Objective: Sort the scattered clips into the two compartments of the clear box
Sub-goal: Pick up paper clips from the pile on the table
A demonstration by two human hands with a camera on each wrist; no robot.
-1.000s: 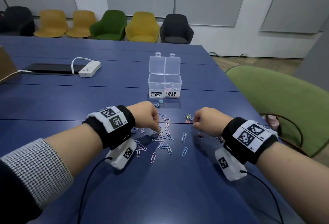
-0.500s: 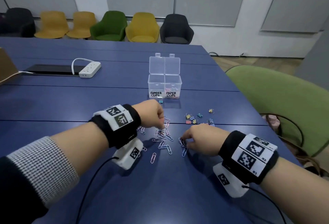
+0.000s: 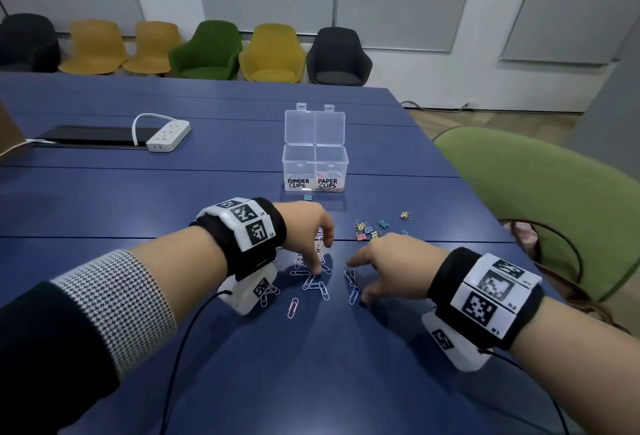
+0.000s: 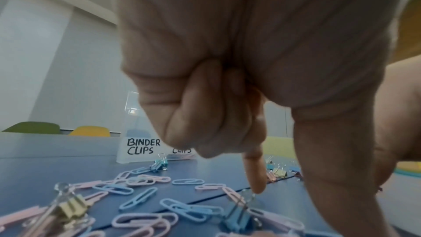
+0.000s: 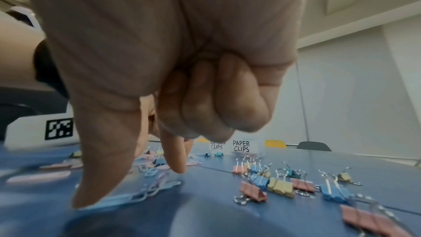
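R hand (image 3: 391, 266) moved in over paper clips (image 3: 317, 284); L hand (image 3: 308, 227) beside

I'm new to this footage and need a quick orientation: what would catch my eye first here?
Two hands with black-and-white tagged wristbands, left hand and right hand, reach down into a scatter of pastel pink and blue wire paper clips on the dark blue table. Behind them stands the clear plastic two-compartment box, lids up, labelled BINDER CLIPS and PAPER CLIPS. Small pastel binder clips lie to its right front.
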